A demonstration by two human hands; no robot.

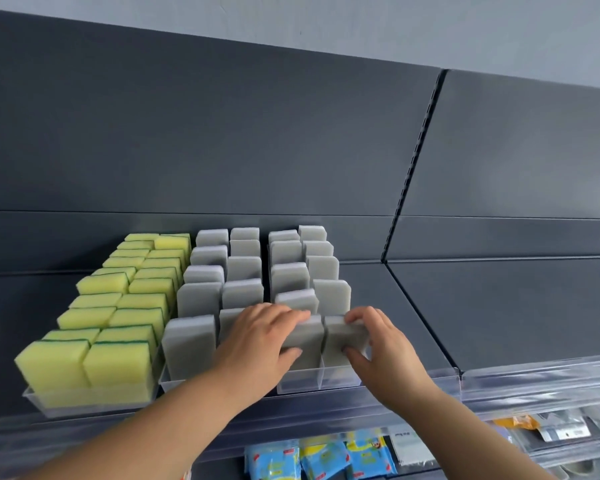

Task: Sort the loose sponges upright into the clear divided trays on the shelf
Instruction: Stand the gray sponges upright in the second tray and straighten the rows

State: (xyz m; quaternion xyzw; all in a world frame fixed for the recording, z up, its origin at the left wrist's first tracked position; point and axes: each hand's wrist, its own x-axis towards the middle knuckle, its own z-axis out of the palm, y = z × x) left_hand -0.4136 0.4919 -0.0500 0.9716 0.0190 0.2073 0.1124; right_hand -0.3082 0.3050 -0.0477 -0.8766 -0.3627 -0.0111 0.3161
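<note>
At the right tray's (298, 384) front, the left hand (257, 336) clamps a grey sponge (303, 341); the right hand (378, 344) pinches the second sponge (340, 337). Ease both straight down, upright, either side of the divider (321, 372).

Sponges (201, 299) upright (grey, yellow), clear trays (84, 401) — divided

3 clear plastic divided trays (302, 384), 2 cols each. Grey rectangular foam sponges (187, 344): 20, i.e. 5 per col x 4 cols. Yellow foam sponges w/ green scrub layer (118, 367): approx 20 in 2 cols, back rows too tight for an exact count. 2 hands: left hand (257, 336), right hand (385, 344). 3 blue-and-yellow packets (323, 457) below; others at the right too blurred to count.
</note>
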